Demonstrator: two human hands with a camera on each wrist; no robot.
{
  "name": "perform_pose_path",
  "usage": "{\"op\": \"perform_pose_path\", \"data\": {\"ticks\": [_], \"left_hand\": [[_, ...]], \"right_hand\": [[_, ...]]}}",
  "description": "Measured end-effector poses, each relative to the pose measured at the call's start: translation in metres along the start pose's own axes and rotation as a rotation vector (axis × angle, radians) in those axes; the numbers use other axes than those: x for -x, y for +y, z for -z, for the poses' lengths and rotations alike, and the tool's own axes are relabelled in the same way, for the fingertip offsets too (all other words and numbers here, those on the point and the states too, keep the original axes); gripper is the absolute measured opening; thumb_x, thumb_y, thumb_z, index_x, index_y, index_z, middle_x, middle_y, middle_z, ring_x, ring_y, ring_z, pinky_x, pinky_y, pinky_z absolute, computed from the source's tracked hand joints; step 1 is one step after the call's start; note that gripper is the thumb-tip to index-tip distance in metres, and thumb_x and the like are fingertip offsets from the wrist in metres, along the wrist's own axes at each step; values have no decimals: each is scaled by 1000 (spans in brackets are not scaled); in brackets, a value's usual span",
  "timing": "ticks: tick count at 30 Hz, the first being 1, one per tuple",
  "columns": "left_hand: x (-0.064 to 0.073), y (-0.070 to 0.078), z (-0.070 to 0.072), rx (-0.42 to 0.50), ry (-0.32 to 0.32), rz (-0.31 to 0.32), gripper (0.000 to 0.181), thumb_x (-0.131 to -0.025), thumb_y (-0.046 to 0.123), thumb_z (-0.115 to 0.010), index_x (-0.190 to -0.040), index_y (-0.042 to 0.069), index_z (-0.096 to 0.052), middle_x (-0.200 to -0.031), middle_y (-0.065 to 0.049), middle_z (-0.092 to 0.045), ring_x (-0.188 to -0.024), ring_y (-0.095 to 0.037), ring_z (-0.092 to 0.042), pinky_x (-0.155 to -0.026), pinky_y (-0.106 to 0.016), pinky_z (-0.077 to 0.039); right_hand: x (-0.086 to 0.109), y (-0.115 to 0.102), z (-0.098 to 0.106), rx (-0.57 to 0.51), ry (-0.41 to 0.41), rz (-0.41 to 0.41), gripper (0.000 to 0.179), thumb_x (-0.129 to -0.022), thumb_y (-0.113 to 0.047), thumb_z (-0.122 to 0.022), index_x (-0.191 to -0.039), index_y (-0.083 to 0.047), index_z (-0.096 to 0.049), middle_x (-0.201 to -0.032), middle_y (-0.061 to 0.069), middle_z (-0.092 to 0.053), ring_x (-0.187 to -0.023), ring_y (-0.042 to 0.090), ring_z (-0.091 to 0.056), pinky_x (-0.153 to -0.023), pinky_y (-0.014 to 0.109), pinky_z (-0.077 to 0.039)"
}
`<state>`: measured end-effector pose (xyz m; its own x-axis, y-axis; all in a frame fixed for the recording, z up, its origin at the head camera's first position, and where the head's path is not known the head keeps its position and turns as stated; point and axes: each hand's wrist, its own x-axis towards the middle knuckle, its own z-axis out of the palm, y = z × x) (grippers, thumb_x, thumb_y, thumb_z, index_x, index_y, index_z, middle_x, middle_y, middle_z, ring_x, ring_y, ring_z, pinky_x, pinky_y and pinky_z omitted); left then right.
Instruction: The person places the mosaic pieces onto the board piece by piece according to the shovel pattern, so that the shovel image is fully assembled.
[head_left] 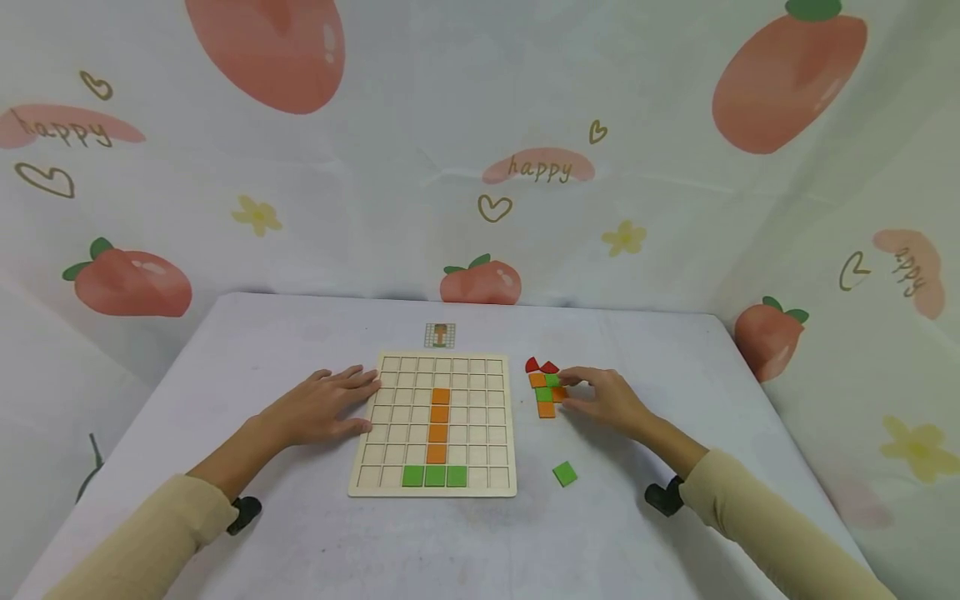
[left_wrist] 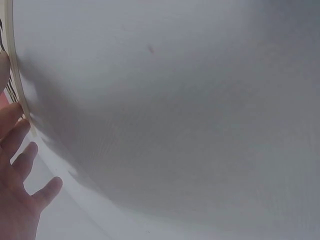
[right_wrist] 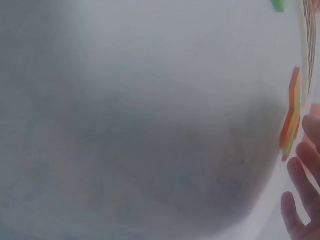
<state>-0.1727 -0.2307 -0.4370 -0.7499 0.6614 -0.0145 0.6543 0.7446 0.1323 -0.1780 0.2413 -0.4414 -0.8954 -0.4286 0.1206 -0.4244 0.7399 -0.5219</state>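
A pale wooden grid board lies on the table. Orange square tiles form an upright column in its cells, above a row of three green tiles. My left hand, fingers spread, rests against the board's left edge; the left wrist view shows its fingertips at that edge. Right of the board, my right hand reaches over a cluster of loose orange tiles and green tiles. Its thumb and fingers stay apart at the cluster's right side, and no lifted tile shows.
Two red pieces lie at the top of the cluster. A lone green tile lies nearer, right of the board. Behind the board is a small printed grid card. A patterned cloth hangs behind the white table.
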Motion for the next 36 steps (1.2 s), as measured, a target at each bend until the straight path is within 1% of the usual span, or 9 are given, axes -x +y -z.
{"op": "perform_pose_path", "data": {"ticks": [3, 9, 15, 22, 30, 36], "left_hand": [[1, 0, 0, -7, -4, 4, 69, -93, 49, -63, -145, 4, -52, -149, -14, -49, -137, -40, -44, -100, -64, -39], [1, -1, -2, -4, -6, 6, 69, -94, 49, -62, -145, 4, -51, -150, -14, -48, -138, -39, -43, -101, -64, -38], [1, -1, -2, -1, -8, 10, 70, -94, 51, -62, -145, 4, -51, -150, -14, -48, -138, -39, -43, -101, -63, -38], [1, 0, -1, 0, -3, 0, 70, -95, 51, -61, -146, 5, -51, -150, -14, -48, -137, -39, -43, -100, -63, -39], [1, 2, 0, 1, -14, 7, 70, -95, 53, -59, -146, 5, -50, -150, -13, -48, -138, -39, -43, -101, -63, -39], [0, -1, -1, -20, -14, 9, 71, -94, 52, -61, -145, 5, -51, -150, -14, -48, -137, -39, -43, -100, -63, -39]], "right_hand": [[3, 4, 1, -4, 11, 7, 39, -84, -9, -79, -121, -1, -68, -108, 7, -74, -102, 26, -68, -90, 50, -52], [7, 10, -2, -4, 19, -4, 42, -84, -8, -80, -122, 1, -67, -107, 7, -74, -101, 25, -67, -91, 50, -52], [6, 11, -6, 8, 30, -7, 42, -83, -7, -81, -122, -1, -68, -107, 5, -73, -100, 24, -66, -90, 48, -52], [4, 10, -8, 26, 33, -19, 41, -82, -7, -81, -121, -2, -68, -106, 4, -73, -97, 22, -65, -90, 48, -52], [4, 9, -6, 24, 19, -26, 41, -83, -6, -81, -121, -2, -68, -105, 4, -74, -98, 23, -66, -92, 49, -51], [5, 7, 0, 6, 3, -6, 40, -83, -6, -80, -121, -1, -68, -104, 4, -74, -98, 24, -67, -90, 50, -52]]}}
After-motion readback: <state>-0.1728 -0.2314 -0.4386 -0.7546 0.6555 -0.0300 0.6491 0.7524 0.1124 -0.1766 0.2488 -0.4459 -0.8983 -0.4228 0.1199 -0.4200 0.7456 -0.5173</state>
